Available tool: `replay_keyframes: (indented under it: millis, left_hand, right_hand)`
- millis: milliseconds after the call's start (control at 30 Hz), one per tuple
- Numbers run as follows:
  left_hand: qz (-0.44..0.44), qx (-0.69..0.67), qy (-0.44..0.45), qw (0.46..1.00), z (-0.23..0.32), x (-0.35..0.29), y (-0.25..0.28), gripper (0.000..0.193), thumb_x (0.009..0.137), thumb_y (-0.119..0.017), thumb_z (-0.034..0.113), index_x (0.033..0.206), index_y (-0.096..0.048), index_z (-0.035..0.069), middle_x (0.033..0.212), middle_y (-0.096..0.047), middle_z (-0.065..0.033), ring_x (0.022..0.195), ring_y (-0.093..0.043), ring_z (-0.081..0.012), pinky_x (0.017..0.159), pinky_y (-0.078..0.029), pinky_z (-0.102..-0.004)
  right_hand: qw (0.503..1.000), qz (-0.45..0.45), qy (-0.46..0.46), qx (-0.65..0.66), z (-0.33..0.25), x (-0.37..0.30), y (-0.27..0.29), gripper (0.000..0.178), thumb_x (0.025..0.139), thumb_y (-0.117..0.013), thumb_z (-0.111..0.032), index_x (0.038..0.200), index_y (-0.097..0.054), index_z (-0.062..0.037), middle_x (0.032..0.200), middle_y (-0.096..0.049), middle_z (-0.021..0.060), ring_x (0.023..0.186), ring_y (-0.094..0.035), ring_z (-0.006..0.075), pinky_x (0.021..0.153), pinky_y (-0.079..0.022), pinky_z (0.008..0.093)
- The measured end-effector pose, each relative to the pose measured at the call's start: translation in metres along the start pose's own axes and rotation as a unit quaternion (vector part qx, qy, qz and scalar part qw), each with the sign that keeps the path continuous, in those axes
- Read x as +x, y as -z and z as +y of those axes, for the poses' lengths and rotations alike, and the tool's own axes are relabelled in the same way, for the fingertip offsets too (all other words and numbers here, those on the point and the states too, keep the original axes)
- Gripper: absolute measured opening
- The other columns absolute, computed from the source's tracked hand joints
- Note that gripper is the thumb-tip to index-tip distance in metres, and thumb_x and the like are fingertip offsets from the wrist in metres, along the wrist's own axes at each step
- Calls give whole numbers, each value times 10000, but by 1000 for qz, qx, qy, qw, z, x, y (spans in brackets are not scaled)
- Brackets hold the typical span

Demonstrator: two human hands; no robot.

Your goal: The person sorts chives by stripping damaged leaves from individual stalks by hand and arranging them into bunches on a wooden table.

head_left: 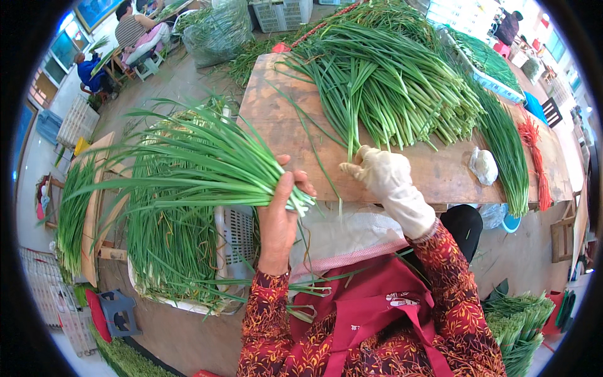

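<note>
My bare left hand [279, 220] is wrapped round the pale stem ends of a bunch of garlic chives [220, 169]. The green leaves fan out to the left, over a crate. At the table's front edge, my right hand [386, 173] wears a cream glove. Its thumb and fingers are pinched on the lower ends of a few chive stalks [353, 125], whose leaves run back into the big pile of chives [402, 81]. That pile lies on the wooden table [270, 107], stem ends toward me. A single loose leaf hangs over the edge between my hands.
A plastic crate [235, 235] heaped with chives stands at my left. Red ties [534, 157] and a crumpled plastic bag [483, 166] lie on the table's right side. Tied bundles [515, 327] sit low right. A blue-grey stool [118, 311] stands lower left; other people sit far left.
</note>
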State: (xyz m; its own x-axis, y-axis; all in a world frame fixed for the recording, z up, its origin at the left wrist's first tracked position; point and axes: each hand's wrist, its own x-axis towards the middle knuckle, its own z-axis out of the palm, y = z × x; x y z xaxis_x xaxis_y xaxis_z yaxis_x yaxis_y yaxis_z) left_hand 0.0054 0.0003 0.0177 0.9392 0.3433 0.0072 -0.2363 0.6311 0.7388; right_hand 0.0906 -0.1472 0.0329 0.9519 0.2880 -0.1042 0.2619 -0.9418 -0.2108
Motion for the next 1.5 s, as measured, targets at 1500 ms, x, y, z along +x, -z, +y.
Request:
replay_keyframes:
  millis: [1500]
  left_hand:
    - [-13, -84, 145, 986, -40, 1, 16, 215, 762, -587, 91, 960, -502, 85, 897, -552, -27, 766, -547, -115, 638, -472, -263]
  right_hand:
    - [935, 27, 164, 314, 10, -32, -4, 208, 741, -561, -296, 813, -547, -101, 767, -579, 84, 711, -569, 260, 597, -440, 336]
